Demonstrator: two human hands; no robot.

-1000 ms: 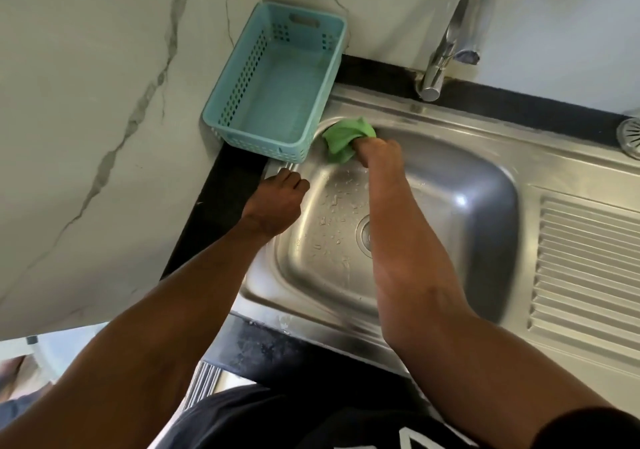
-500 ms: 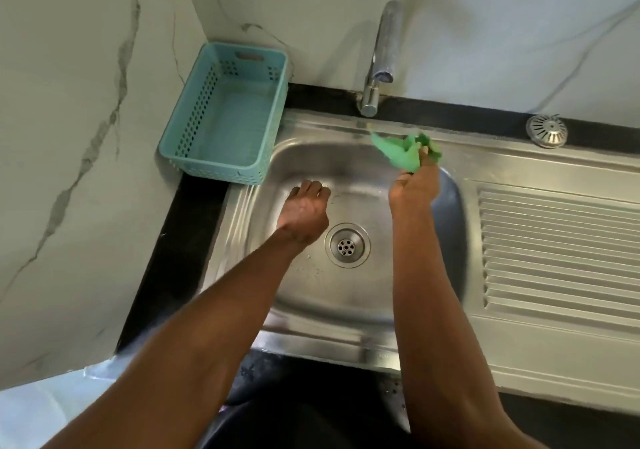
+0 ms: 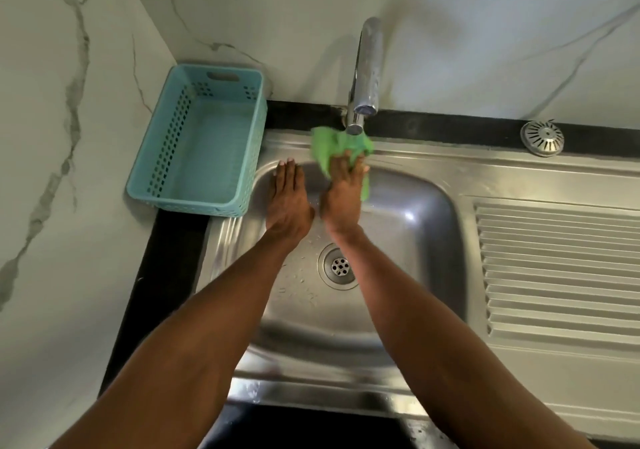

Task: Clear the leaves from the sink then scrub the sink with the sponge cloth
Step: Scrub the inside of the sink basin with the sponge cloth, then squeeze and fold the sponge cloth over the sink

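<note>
A steel sink (image 3: 426,237) lies below me, its basin wet with droplets around the drain (image 3: 339,266). No leaves show in it. My right hand (image 3: 344,194) grips a crumpled green sponge cloth (image 3: 332,149) against the basin's back rim, just under the tap. My left hand (image 3: 289,202) is held flat beside it, fingers straight and together, over the basin's back left part, holding nothing.
A chrome tap (image 3: 365,74) rises behind the cloth. A teal plastic basket (image 3: 204,143) stands on the black counter left of the sink. The ribbed draining board (image 3: 561,275) lies to the right, with a round metal strainer (image 3: 542,138) behind it. Marble walls close off the left and back.
My right hand has carried the cloth from the back right of the basin leftward to under the tap. My left hand has reached forward next to it.
</note>
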